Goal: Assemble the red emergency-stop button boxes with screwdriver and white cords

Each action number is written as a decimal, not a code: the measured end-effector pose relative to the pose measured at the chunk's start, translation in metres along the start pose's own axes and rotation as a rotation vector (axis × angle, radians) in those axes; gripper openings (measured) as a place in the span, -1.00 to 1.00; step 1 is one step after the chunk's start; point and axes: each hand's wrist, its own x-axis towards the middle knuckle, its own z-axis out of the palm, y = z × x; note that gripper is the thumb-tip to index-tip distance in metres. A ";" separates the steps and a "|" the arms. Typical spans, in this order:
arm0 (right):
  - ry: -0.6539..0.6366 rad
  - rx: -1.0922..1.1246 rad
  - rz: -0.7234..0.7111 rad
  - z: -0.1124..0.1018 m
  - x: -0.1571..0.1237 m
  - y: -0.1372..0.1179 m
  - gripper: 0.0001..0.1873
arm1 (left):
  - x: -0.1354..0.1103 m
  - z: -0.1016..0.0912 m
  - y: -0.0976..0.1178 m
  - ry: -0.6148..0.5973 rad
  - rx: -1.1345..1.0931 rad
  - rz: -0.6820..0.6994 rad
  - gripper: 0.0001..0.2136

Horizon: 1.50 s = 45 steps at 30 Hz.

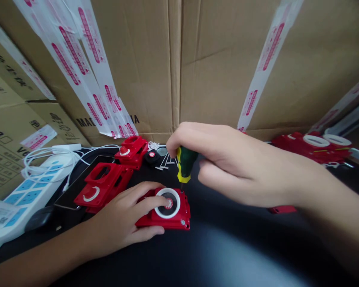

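A red plastic case (175, 222) with a white ring and a dark round centre lies flat on the black table. My left hand (128, 213) grips it from the left, thumb along the near edge and a finger resting on the round centre. My right hand (224, 159) is closed around a short screwdriver (186, 163) with a green and yellow handle. The screwdriver stands nearly upright, its tip at the screw hole in the case's far right corner. A silver screw (183, 222) sits in the near right corner.
More red housings (103, 181) lie at left on a dark flat device (67, 199), near a white power strip (38, 189) with cables. Small metal pins (166, 162) and a black round part (152, 157) lie behind. Red parts (314, 147) are at right; cardboard boxes (143, 71) stand behind.
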 end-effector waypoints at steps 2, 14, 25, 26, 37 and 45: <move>0.033 -0.075 0.032 0.004 0.001 -0.002 -0.81 | -0.001 0.000 0.000 -0.004 0.012 0.003 -0.58; 0.041 -0.041 0.065 0.003 0.002 0.000 -0.76 | 0.001 -0.001 0.001 -0.012 -0.026 -0.018 -0.60; 0.044 -0.156 0.197 0.003 0.004 0.000 -0.84 | 0.002 -0.003 0.003 -0.014 -0.054 -0.016 -0.62; 0.029 -0.115 0.157 0.001 0.003 0.001 -0.79 | 0.002 -0.003 0.002 -0.013 -0.055 -0.016 -0.62; 0.129 -0.272 0.176 0.009 0.004 0.001 -0.66 | 0.001 -0.003 0.002 -0.016 -0.047 -0.010 -0.62; 0.049 -0.007 0.028 -0.003 0.000 -0.003 -0.79 | 0.001 -0.003 0.002 -0.012 -0.052 -0.009 -0.60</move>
